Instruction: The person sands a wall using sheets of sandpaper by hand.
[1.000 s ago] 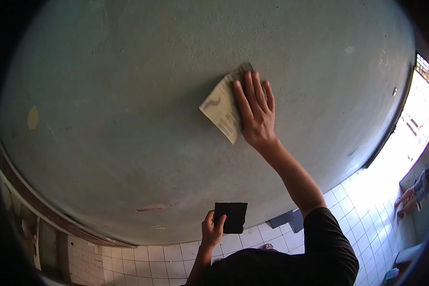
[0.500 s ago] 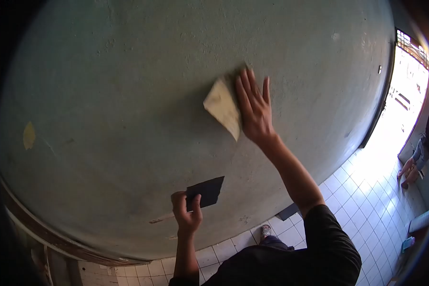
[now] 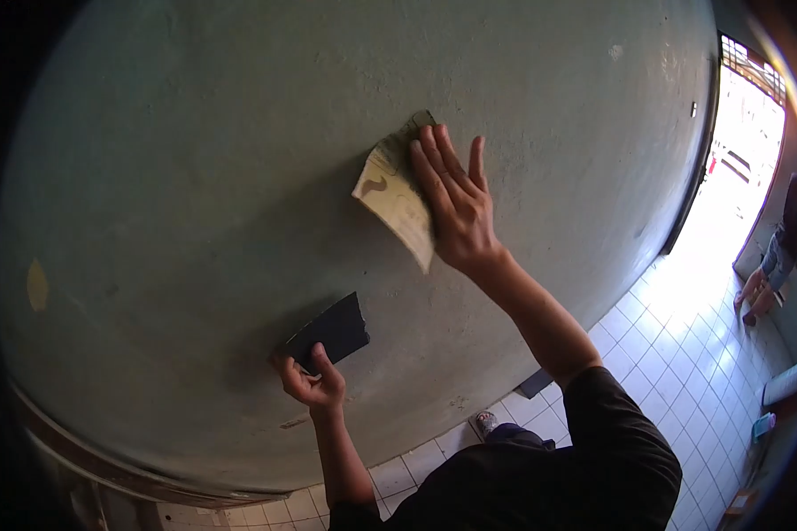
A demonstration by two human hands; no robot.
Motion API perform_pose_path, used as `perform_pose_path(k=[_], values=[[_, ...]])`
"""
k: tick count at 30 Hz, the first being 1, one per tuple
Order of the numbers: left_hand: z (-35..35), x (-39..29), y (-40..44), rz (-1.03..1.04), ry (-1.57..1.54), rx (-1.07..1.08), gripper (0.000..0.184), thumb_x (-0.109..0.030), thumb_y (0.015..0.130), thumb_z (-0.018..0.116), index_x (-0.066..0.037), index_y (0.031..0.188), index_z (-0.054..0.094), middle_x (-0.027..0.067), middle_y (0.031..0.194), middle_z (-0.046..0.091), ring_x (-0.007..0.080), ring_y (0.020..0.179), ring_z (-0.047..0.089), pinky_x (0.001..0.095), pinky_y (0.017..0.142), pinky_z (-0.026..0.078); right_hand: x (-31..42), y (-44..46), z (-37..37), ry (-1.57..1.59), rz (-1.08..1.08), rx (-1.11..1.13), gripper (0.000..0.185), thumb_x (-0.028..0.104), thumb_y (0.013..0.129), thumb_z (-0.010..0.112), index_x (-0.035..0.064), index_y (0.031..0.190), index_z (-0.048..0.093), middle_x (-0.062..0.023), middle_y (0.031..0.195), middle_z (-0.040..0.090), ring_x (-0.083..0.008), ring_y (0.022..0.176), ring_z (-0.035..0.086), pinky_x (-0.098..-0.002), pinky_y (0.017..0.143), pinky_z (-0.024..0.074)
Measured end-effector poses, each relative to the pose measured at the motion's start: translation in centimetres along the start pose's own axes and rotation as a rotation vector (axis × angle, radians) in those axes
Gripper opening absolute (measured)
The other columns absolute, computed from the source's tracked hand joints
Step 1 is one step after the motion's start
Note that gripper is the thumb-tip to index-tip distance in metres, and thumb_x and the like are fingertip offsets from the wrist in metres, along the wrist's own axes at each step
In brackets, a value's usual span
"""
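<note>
Flat against the grey-green wall (image 3: 195,203), my right hand (image 3: 462,212) holds a piece of sandpaper (image 3: 397,208) under its outstretched fingers. The paper's pale backing faces me, and its left edge curls off the wall. Lower and to the left, my left hand (image 3: 314,379) pinches a dark sandpaper sheet (image 3: 335,334) between thumb and bent fingers. That sheet is tilted, close to the wall; whether it touches is unclear.
A yellowish patch (image 3: 37,285) marks the wall at left. On the white tiled floor (image 3: 633,385), a dark flat piece (image 3: 534,382) lies by the wall's base. A bright doorway (image 3: 726,177) and another person's legs (image 3: 757,296) are at right.
My left hand has moved up and left with the dark sheet. My right hand and its sandpaper have shifted slightly left in view, and the pale paper is now more curled.
</note>
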State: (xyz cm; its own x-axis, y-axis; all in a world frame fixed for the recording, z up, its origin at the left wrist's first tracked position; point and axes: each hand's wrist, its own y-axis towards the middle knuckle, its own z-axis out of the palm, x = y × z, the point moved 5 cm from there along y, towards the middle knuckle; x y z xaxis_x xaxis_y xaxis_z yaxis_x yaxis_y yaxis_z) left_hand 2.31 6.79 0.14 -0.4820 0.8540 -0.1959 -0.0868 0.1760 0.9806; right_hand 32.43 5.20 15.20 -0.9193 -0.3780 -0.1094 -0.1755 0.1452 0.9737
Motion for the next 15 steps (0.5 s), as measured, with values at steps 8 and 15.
perform_pose_path(k=[8,15], values=[[0.6,1.4,-1.1,0.041,0.033,0.010,0.031,-0.005,0.096,0.067,0.004,0.120,0.049,0.0173,0.105,0.066,0.0294,0.089,0.061,0.0400,0.079,0.049,0.9,-8.7,2.6,0.005,0.038,0.053,0.057,0.014,0.102,0.054,-0.0044,0.153,0.041,-0.0229,0.163,0.036,-0.0341,0.156,0.025,-0.0577,0.128,0.0024],[0.7,1.7,-1.0,0.080,0.032,-0.035,0.035,-0.008,0.095,0.068,0.005,0.122,0.048,0.0146,0.099,0.068,0.0297,0.089,0.061,0.0432,0.082,0.048,-0.7,-3.5,0.9,0.055,0.035,-0.058,0.060,0.015,0.100,0.056,-0.0042,0.154,0.040,-0.0220,0.162,0.038,-0.0348,0.155,0.028,-0.0558,0.128,0.0060]])
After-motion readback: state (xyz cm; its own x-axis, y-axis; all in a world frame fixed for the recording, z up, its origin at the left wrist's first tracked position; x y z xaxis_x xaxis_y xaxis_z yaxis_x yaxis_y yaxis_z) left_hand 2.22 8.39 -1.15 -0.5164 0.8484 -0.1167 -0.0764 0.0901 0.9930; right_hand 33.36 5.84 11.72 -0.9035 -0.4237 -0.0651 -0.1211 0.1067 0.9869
